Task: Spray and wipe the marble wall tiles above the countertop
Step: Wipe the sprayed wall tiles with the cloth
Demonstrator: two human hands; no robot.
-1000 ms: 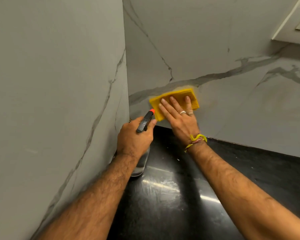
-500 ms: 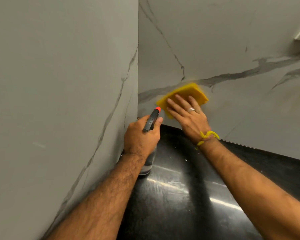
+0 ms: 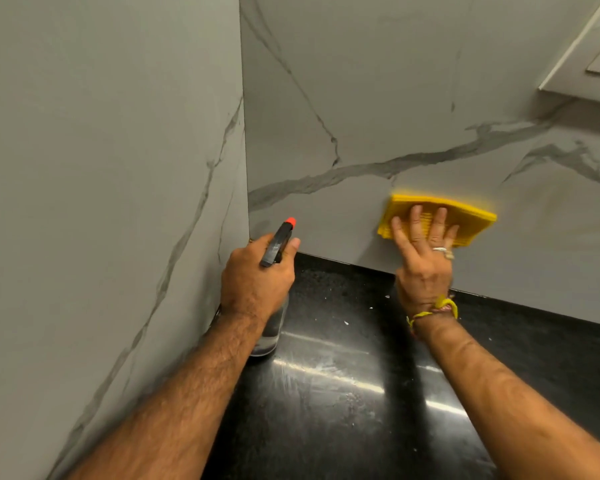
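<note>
A folded yellow cloth lies flat against the back marble wall, low down near the countertop. My right hand presses it to the tile with straight, spread fingers. My left hand grips a clear spray bottle by its neck, close to the corner. The bottle's black trigger head with an orange nozzle points toward the back wall. The bottle's base sits at or just above the black countertop; my hand hides most of it.
A second marble wall closes off the left side and meets the back wall in a corner. The glossy black counter carries small white specks and smears. A pale cabinet underside hangs at the upper right.
My right hand has slid the yellow cloth to the right along the back wall, away from the corner. The left hand with the bottle has stayed near the corner.
</note>
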